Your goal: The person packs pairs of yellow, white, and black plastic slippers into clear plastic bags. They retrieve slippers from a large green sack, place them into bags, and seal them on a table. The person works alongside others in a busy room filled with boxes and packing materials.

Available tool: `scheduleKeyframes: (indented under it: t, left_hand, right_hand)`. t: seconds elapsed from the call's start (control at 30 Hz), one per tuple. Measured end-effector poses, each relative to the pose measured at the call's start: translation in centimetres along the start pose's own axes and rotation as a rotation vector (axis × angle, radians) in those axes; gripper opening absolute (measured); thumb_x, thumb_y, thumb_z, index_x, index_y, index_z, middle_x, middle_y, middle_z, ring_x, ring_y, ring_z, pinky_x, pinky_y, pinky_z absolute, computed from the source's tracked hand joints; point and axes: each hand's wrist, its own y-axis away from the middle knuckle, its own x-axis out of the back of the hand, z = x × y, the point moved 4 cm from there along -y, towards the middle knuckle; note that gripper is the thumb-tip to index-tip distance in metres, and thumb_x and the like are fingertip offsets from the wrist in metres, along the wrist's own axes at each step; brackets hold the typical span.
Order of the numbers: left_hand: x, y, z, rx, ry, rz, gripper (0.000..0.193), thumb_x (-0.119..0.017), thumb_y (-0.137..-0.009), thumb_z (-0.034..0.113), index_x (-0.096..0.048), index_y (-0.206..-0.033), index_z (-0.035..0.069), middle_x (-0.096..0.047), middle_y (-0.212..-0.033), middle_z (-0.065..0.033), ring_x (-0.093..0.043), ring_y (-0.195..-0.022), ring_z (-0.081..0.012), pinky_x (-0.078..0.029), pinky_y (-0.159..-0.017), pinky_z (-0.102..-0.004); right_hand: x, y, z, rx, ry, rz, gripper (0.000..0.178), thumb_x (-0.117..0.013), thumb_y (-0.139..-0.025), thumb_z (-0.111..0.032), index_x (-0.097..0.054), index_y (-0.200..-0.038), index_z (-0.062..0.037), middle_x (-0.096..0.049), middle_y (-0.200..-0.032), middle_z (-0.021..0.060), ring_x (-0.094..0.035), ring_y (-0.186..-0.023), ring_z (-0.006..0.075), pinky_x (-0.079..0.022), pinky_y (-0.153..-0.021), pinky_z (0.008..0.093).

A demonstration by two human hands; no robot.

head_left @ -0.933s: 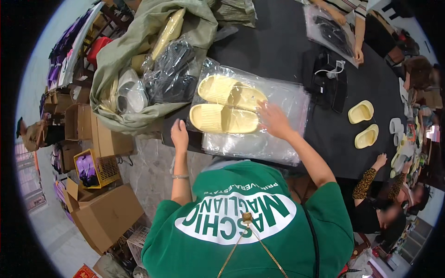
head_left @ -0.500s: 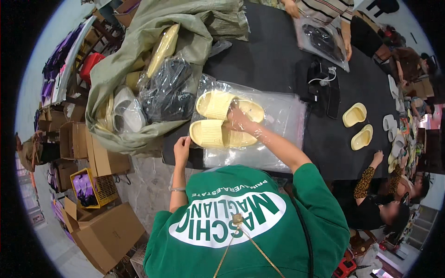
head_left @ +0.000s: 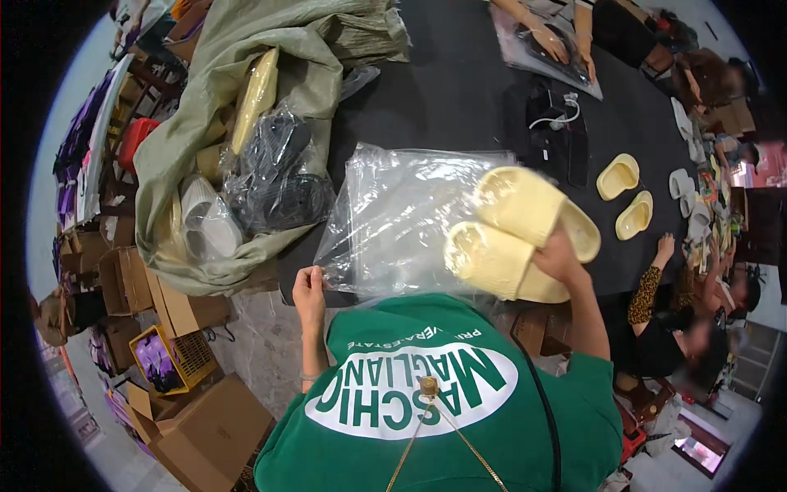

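A pair of pale yellow slide slippers (head_left: 515,201) is in my right hand (head_left: 559,256), which grips them near the foot openings. They are slightly tilted, with their toe ends pointing left over a clear plastic bag (head_left: 393,209). Shiny film shows at the toes, but I cannot tell how far inside the bag they are. At the bag's near left corner, my left hand (head_left: 311,289) pinches the plastic edge between thumb and fingers. More clear bags (head_left: 410,164) seem to lie beneath on the black table (head_left: 434,90).
A green woven sack (head_left: 168,180) at left holds bagged slippers (head_left: 275,176). Two loose yellow slippers (head_left: 633,215) lie at right, beyond a black device with a white cable (head_left: 566,123). Across the table, another person's hands (head_left: 553,43) handle a bagged dark pair. Cardboard boxes (head_left: 205,426) stand at lower left.
My right hand has drawn the yellow slippers from the bag's left side over to the right. My left hand still pinches the near left corner. The far person's hands now lie on their bag.
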Motion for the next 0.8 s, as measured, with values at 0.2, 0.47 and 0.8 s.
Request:
scheduleKeyframes:
  t: [0.2, 0.47, 0.8]
  left_hand:
    - [-0.8, 0.8, -0.5, 0.057, -0.056, -0.098, 0.018, -0.056, -0.092, 0.018, -0.057, -0.088, 0.001, -0.055, -0.068, 0.0006, -0.048, -0.060, -0.0052, -0.039, -0.054, -0.0205]
    - [-3.0, 3.1, -2.6, 0.076, -0.026, -0.260, 0.016, -0.061, -0.088, 0.015, -0.056, -0.090, 0.000, -0.059, -0.069, -0.0013, -0.054, -0.061, -0.0067, -0.045, -0.057, -0.0214]
    - [-8.8, 2.5, -2.8, -0.529, -0.309, -0.558, 0.052, -0.051, -0.092, 0.024, -0.035, -0.136, 0.001, -0.034, -0.143, -0.0144, -0.035, -0.130, -0.0275, -0.028, -0.107, -0.0382]
  right_hand:
    - [7.5, 10.1, 7.3, -0.628, -0.193, 0.499, 0.036, -0.058, -0.085, -0.016, -0.055, -0.115, 0.0033, -0.058, -0.115, 0.0187, -0.055, -0.107, 0.0312, -0.041, -0.091, 0.0361]
    - [12.1, 8.2, 0.0, -0.359, -0.187, 0.857, 0.029, -0.059, -0.086, -0.017, -0.059, -0.101, 0.0082, -0.064, -0.099, 0.0137, -0.061, -0.087, 0.0181, -0.048, -0.077, 0.0326]
    - [-7.9, -6.8, -14.7, -0.050, -0.573, 0.140, 0.034, -0.063, -0.072, -0.015, -0.064, -0.103, -0.0010, -0.065, -0.096, 0.0191, -0.062, -0.090, 0.0326, -0.048, -0.082, 0.0379]
